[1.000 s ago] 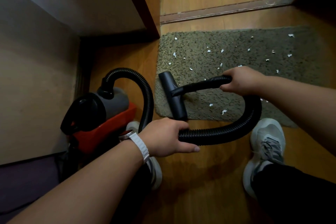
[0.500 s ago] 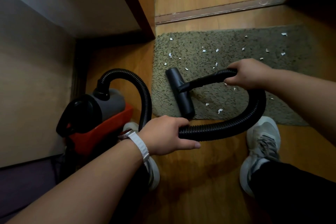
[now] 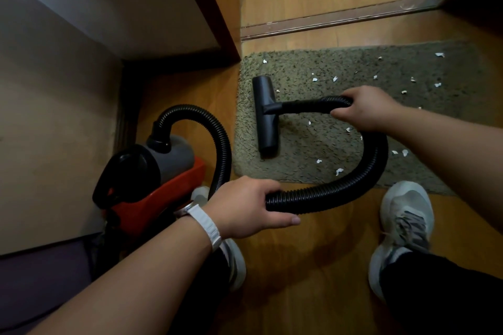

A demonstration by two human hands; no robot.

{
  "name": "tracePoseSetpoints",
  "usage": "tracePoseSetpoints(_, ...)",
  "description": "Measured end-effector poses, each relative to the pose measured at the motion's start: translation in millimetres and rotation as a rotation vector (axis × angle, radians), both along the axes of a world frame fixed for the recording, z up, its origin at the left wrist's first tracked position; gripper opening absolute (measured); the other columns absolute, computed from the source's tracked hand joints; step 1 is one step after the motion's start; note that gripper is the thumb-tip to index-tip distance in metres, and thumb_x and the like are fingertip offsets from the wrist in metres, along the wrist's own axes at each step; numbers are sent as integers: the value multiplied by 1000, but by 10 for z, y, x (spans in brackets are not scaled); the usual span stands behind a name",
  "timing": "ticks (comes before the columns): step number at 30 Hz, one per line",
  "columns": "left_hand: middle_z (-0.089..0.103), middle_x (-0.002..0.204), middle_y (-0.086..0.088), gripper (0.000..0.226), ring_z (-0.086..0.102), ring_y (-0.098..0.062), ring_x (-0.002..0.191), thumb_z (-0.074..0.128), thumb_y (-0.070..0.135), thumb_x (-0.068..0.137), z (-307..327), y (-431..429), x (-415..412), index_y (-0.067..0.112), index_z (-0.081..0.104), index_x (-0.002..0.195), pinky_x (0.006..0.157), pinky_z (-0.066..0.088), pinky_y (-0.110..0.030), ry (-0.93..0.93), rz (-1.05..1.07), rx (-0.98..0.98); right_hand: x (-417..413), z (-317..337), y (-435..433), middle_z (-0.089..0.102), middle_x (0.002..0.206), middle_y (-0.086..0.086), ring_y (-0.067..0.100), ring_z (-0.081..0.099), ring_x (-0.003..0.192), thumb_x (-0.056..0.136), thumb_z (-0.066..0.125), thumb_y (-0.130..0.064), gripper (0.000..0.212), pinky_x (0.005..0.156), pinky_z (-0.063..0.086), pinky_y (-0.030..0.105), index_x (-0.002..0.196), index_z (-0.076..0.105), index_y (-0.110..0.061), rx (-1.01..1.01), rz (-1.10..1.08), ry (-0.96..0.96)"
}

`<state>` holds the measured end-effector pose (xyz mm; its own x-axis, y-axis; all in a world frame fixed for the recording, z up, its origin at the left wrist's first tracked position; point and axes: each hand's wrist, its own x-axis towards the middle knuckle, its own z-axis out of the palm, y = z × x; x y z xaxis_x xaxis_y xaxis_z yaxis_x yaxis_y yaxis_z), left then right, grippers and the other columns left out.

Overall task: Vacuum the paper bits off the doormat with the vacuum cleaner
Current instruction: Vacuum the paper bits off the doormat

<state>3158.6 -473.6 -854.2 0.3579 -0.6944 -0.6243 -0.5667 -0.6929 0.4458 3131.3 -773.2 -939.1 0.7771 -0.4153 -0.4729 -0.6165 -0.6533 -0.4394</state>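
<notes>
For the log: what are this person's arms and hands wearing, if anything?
The left hand and right hand are bare: no gloves, no rings in view. The left forearm and right forearm show no sleeves. The left wrist carries a white strap with a silvery watch case.

Both forearms are bare. At seven o'clock, behind the left hand (image 3: 245, 207), a white ribbed watch strap (image 3: 207, 229) with a silvery watch case (image 3: 184, 208) circles the wrist. At four o'clock is a pale grey mesh sneaker with grey laces (image 3: 405, 226), and at five o'clock a black trouser leg (image 3: 441, 296). A second pale sneaker (image 3: 235, 264) shows at six o'clock.
</notes>
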Motion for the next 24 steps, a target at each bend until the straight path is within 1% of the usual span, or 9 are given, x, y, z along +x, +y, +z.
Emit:
tracePoseSetpoints(2,63,72,9,48,59,-4,65,60,77,73,-22,49,31,32,61,90,57,46,-25,-13,-7,10,21,-77,89,64,75,0,20,60,70,83,66,-42,19,62,45,30,94,67,-27,2,5,1)
tracePoseSetpoints(5,64,71,8,49,59,-4,64,61,77,72,-35,115,85,33,64,93,57,46,-24,-12,23,11,80,-138,161,61,72,-2,24,59,73,83,64,-42,17,62,40,29,89,64,-26,-3,-5,5)
tracePoseSetpoints(7,64,71,9,50,59,-3,64,61,77,72,-28,132,115,34,65,96,57,47,-25,-33,35,10,111,-132,165,61,72,-1,25,60,73,83,64,-41,17,62,42,30,89,64,-25,-8,-21,8)
tracePoseSetpoints(10,61,69,11,46,56,-2,63,60,77,73,-7,105,125,34,62,90,56,46,-25,-77,27,7,91,-109,108,64,75,3,26,62,75,83,65,-39,19,64,46,30,93,66,-24,-16,-49,23)
tracePoseSetpoints(14,61,71,10,49,57,-3,65,59,78,74,7,35,108,31,62,90,58,49,-27,-119,14,1,-20,-61,6,66,78,6,28,64,75,82,66,-40,25,69,53,32,99,69,-21,-29,-77,55)
tracePoseSetpoints(17,61,73,11,53,58,-4,68,57,80,73,1,4,74,32,61,94,61,52,-28,-161,8,7,-107,6,-35,66,79,6,28,63,77,83,66,-40,25,68,50,32,99,69,-21,-57,-68,59)
tracePoseSetpoints(19,59,72,12,54,58,-4,69,55,81,73,-25,-10,55,32,59,93,62,53,-28,-212,-13,8,-163,43,-51,64,78,5,29,61,79,83,65,-40,21,67,48,31,97,67,-23,-72,-55,44)
tracePoseSetpoints(22,56,67,12,54,57,-6,65,49,83,74,-108,-47,46,31,52,85,62,52,-29,-303,-89,-12,-240,68,-83,61,73,0,27,60,77,83,64,-39,16,64,43,30,94,64,-27,-86,-46,31)
tracePoseSetpoints(24,54,66,11,55,55,-7,64,46,84,75,-196,-108,64,30,49,82,60,50,-29,-342,-153,-35,-292,60,-139,62,74,0,26,60,78,83,63,-39,17,64,44,31,95,65,-27,-85,-55,18)
